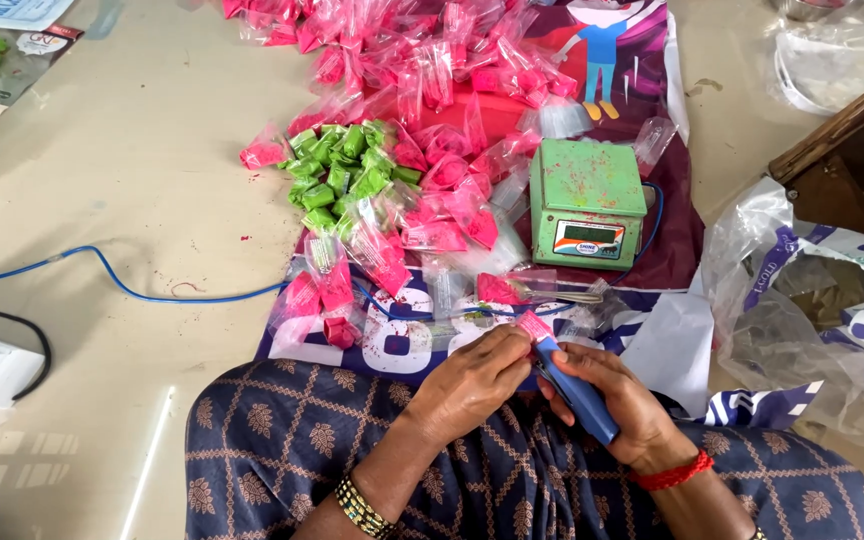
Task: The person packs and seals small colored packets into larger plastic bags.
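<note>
Packet [535,325], small, clear plastic, pink powder inside, top pinched.

Floor packing workplace: weighing scale [588,203], packets [432,70].

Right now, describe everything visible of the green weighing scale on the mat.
The green weighing scale is a small boxy unit, plastic by its look, with a flat square pan on top dusted with pink powder specks. Its front panel carries a small display window. It sits upright on the printed mat, right of the pink packets and green packets. A blue cable curves round its right side. Clear sachets lie against its base. Neither hand touches it.
</note>
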